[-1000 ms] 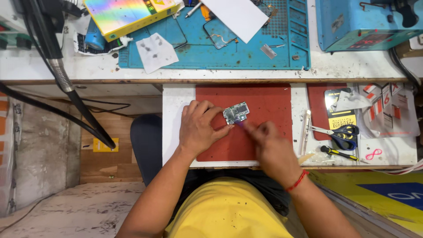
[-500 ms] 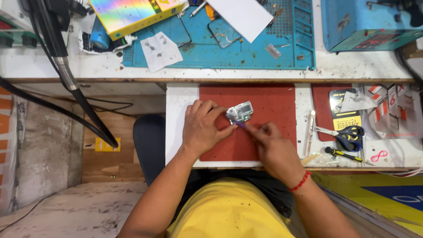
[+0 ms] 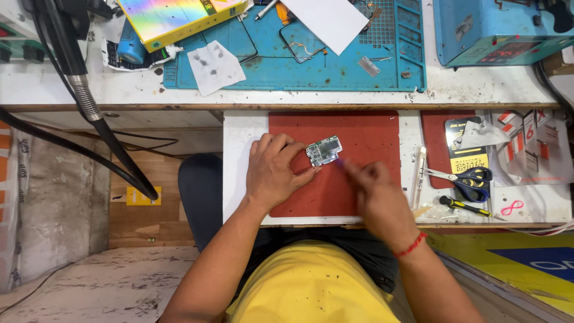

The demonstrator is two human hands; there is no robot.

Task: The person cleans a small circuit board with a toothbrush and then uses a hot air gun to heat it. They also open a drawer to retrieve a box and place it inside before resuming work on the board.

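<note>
A small green circuit board (image 3: pixel 323 150) lies on a red mat (image 3: pixel 368 134) on a pull-out white shelf (image 3: pixel 238 167). My left hand (image 3: pixel 274 170) rests on the mat and pinches the board's left edge between thumb and fingers. My right hand (image 3: pixel 373 188), blurred by motion, sits just right of the board with its fingers closed on a thin purple-tipped tool (image 3: pixel 338 161) whose tip is close to the board's lower right corner.
Scissors (image 3: pixel 466 177), a small screwdriver (image 3: pixel 465 206) and a white tube (image 3: pixel 417 176) lie right of the mat. Beyond the shelf a blue work mat (image 3: pixel 311 66) holds paper sheets and parts. A blue machine (image 3: pixel 496 30) stands far right. Black hoses (image 3: pixel 89 119) hang at left.
My right hand has drawn back slightly to the right and down from the board. The left hand keeps its hold on the board.
</note>
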